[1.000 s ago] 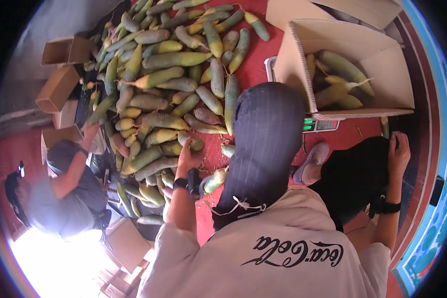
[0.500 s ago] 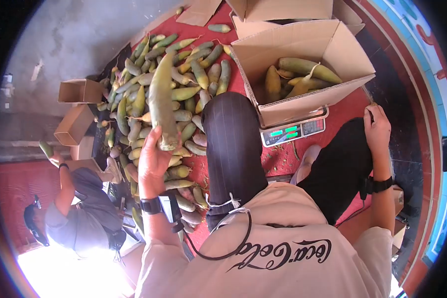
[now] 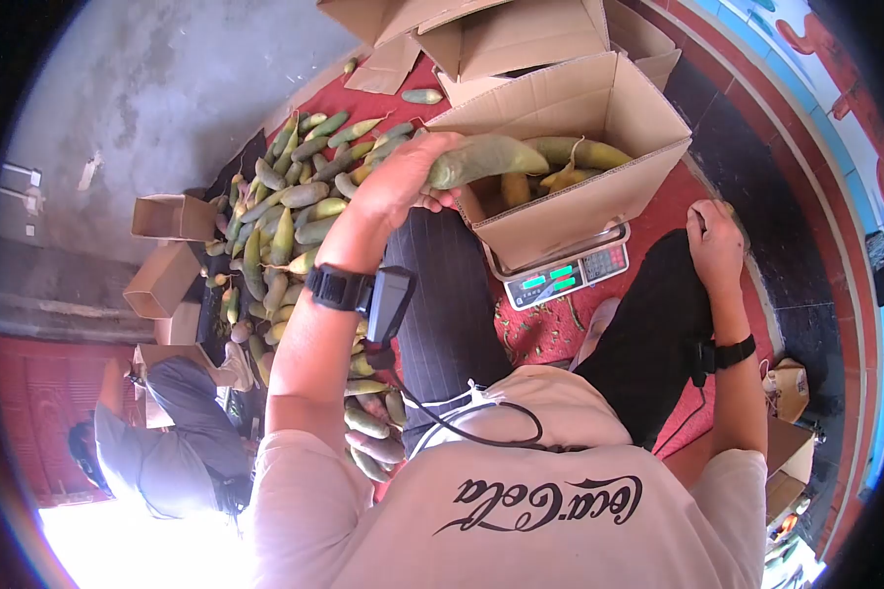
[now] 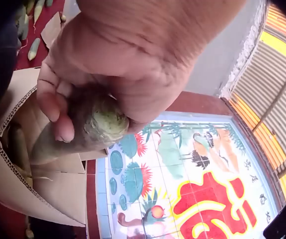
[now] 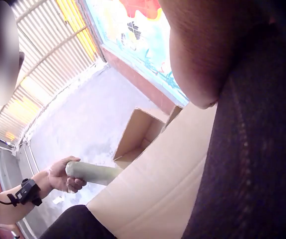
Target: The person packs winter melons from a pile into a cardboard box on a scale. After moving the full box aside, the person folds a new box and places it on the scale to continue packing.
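My left hand (image 3: 401,185) grips a long green radish (image 3: 489,160) by one end, fingers and thumb wrapped round it. In the head view the radish points right, over the near left rim of an upright cardboard box (image 3: 572,214). Several green radishes (image 3: 601,154) lie inside that box. The left wrist view shows the blunt end of the held radish (image 4: 108,119) beside my thumb, its other end reaching toward the box's opening. My right hand (image 3: 717,243) rests on my right knee, holding nothing; in the right wrist view it lies against the dark trousers (image 5: 252,149).
The box stands on a digital scale (image 3: 568,281) with lit green displays. A heap of radishes (image 3: 309,201) covers the red floor to the left. More cardboard boxes (image 3: 516,39) stand behind. Another person (image 3: 172,447) crouches at far left.
My left hand has picked a radish from the heap, lifted it upright, then swung it right to the box. My right hand has stayed at the knee. The head view has turned.
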The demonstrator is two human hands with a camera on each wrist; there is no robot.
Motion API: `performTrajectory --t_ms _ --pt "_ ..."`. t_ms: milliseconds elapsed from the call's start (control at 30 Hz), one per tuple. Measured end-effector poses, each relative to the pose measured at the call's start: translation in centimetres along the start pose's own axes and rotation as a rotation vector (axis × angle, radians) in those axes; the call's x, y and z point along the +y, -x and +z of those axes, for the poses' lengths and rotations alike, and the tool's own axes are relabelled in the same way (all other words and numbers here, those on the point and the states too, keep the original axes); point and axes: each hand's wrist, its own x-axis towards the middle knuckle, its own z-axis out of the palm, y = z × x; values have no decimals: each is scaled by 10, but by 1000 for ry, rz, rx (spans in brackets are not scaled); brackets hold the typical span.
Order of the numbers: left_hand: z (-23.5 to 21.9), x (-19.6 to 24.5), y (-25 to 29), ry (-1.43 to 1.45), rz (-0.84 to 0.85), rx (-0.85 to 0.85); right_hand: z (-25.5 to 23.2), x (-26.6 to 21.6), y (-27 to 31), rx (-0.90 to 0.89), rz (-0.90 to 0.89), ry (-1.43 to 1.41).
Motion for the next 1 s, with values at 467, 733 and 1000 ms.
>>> performTrajectory --t_ms 467,733,1000 --pt "6 -20 -3 194 268 -62 3 0 -1 -43 48 -14" --pt "-96 -99 60 293 142 342 3 15 4 -77 -45 13" --pt "-170 -283 122 555 -193 667 7 19 0 -134 -34 113"
